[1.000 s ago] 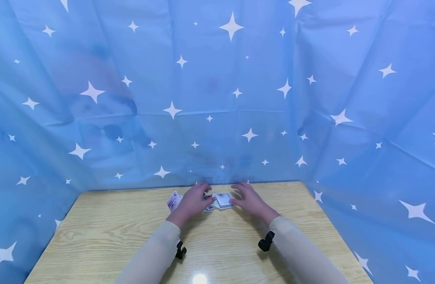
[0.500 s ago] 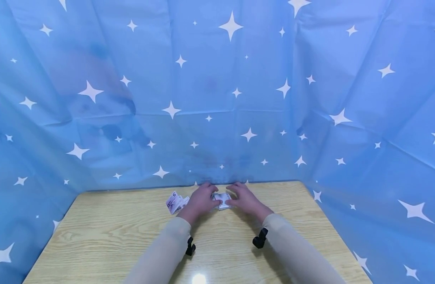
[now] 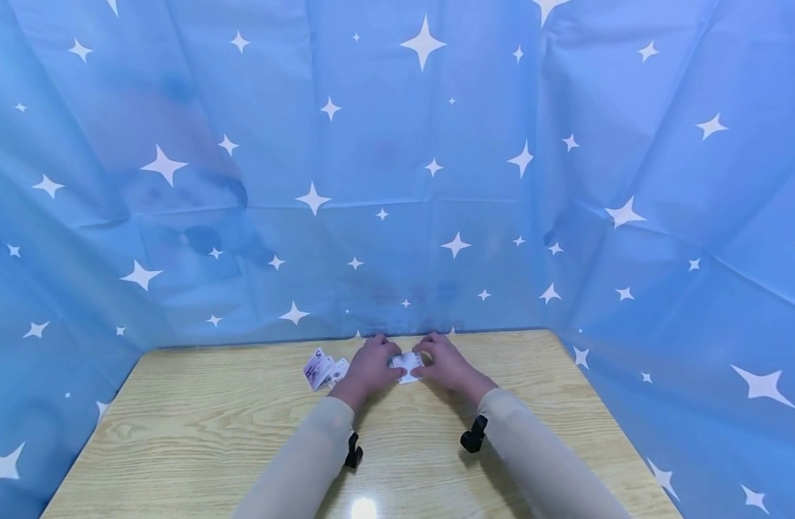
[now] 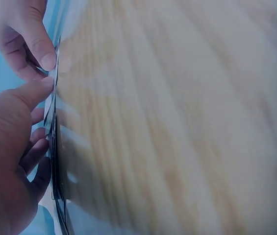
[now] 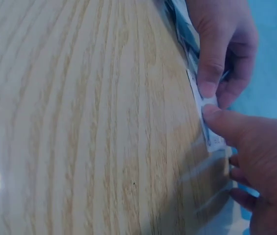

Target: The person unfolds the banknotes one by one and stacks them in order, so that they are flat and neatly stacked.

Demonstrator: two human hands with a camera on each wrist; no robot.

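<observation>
A white card (image 3: 407, 365) lies between my two hands near the table's far edge. My left hand (image 3: 371, 365) holds its left side, thumb at the near edge and fingers bent behind. On its right side my right hand (image 3: 443, 365) does the same. In the right wrist view the two thumb tips almost meet on the card (image 5: 215, 142), whose corner shows small print. More cards (image 4: 55, 166) lie in a thin uneven layer beside the left hand's fingers in the left wrist view. Just left of that hand, overlapping cards (image 3: 321, 370) show a purple picture and a 5.
The wood-grain table (image 3: 196, 425) ends at the far side against a blue curtain (image 3: 371, 158) with white stars. It also hangs along both sides. Black clip-like mounts (image 3: 473, 435) sit at both sleeves.
My left hand has slid right toward the right hand, uncovering more of the purple cards. The right hand has shifted slightly left, and both now close in on the white card.
</observation>
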